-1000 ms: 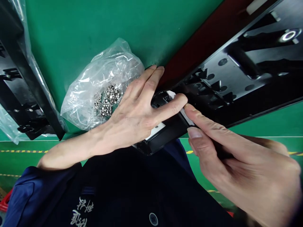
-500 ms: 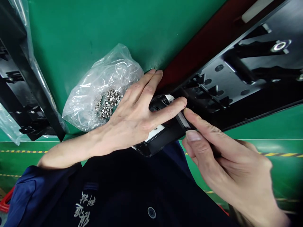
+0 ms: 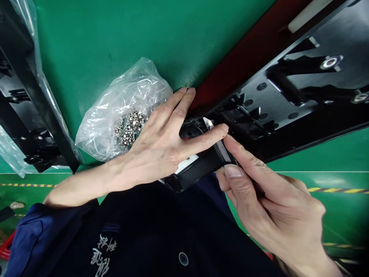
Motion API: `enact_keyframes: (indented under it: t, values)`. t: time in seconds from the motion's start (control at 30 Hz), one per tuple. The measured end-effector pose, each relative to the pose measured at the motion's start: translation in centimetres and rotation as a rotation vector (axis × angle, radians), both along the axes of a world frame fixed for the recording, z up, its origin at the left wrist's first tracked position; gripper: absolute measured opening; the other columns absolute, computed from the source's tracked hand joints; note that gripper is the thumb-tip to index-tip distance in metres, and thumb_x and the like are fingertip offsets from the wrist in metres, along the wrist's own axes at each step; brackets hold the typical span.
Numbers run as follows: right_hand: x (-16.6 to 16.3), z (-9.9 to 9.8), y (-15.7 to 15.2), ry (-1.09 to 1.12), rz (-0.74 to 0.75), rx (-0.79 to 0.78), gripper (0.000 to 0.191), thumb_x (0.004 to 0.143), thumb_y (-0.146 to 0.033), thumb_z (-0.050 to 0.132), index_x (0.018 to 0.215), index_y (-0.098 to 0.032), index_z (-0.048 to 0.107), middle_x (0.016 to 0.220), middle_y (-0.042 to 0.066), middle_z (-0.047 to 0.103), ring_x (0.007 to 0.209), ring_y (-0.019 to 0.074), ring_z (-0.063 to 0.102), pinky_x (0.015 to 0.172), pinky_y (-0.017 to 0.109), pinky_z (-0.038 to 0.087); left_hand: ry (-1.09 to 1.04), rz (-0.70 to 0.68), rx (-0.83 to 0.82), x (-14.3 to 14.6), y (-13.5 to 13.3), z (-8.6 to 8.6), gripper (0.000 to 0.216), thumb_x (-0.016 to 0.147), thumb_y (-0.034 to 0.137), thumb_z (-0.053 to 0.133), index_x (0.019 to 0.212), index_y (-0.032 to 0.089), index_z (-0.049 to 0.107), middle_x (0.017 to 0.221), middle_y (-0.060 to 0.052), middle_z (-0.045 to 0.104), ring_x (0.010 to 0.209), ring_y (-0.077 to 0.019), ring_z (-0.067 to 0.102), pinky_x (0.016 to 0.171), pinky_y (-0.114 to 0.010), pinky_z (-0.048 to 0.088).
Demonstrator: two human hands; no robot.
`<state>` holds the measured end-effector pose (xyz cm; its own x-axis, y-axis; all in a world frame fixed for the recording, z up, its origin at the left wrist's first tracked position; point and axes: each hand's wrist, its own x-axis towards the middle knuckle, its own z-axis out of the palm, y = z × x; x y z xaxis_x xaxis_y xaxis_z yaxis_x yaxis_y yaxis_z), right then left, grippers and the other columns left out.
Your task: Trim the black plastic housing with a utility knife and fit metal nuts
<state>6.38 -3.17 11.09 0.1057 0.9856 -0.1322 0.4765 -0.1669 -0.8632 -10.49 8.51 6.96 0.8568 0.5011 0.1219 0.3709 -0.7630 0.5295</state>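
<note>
My left hand [image 3: 161,144] lies flat over the near end of a long black plastic frame [image 3: 288,100] on the green table [image 3: 115,42], fingers spread, index finger pressing its top edge. My right hand [image 3: 259,192] pinches a small dark strip [image 3: 223,148] against that same end between thumb and index finger, touching the left index fingertip. A white label on the frame peeks out under my left palm. What lies under the fingers is hidden.
A clear plastic bag [image 3: 123,107] with several small metal nuts [image 3: 128,127] sits just left of my left hand. Another black frame in plastic wrap [image 3: 25,100] lies at the far left. A dark red strip [image 3: 245,54] runs along the frame.
My right hand has slid a little left and down along the frame's end, thumb closing in on the strip. The left hand stays put; the view has shifted slightly.
</note>
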Motion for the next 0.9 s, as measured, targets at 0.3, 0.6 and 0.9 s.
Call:
enact_keyframes:
  t: [0.3,0.6,0.9]
  values:
    - [-0.5,1.0,0.8,-0.021,-0.002,-0.041,0.053,0.095,-0.008,0.048,0.141,-0.034,0.043,0.06,-0.009,0.051,0.045,-0.0004,0.048,0.04,0.009,0.039,-0.084,0.068,-0.039,0.8,-0.4,0.9,0.052,0.083,-0.007,0.033,0.125,0.016,0.053,0.141,-0.019,0.033,0.136,-0.0416,0.035,0.107,-0.055,0.04]
    - [-0.6,0.7,0.9,-0.023,-0.009,-0.063,0.053,0.095,-0.007,0.048,0.141,-0.033,0.043,0.062,-0.008,0.052,0.044,-0.0004,0.048,0.041,0.009,0.041,-0.142,0.047,-0.034,0.8,-0.1,0.5,0.042,0.089,0.002,0.034,0.123,0.012,0.057,0.137,-0.024,0.038,0.131,-0.0456,0.038,0.104,-0.06,0.042]
    - [-0.5,0.6,0.5,0.032,-0.034,-0.053,0.057,0.093,-0.004,0.048,0.14,-0.036,0.044,0.065,-0.008,0.055,0.044,0.0021,0.049,0.043,0.015,0.045,-0.138,0.037,-0.047,0.8,0.0,0.6,0.035,0.094,0.013,0.039,0.124,0.014,0.056,0.136,-0.025,0.037,0.13,-0.0457,0.039,0.104,-0.059,0.043]
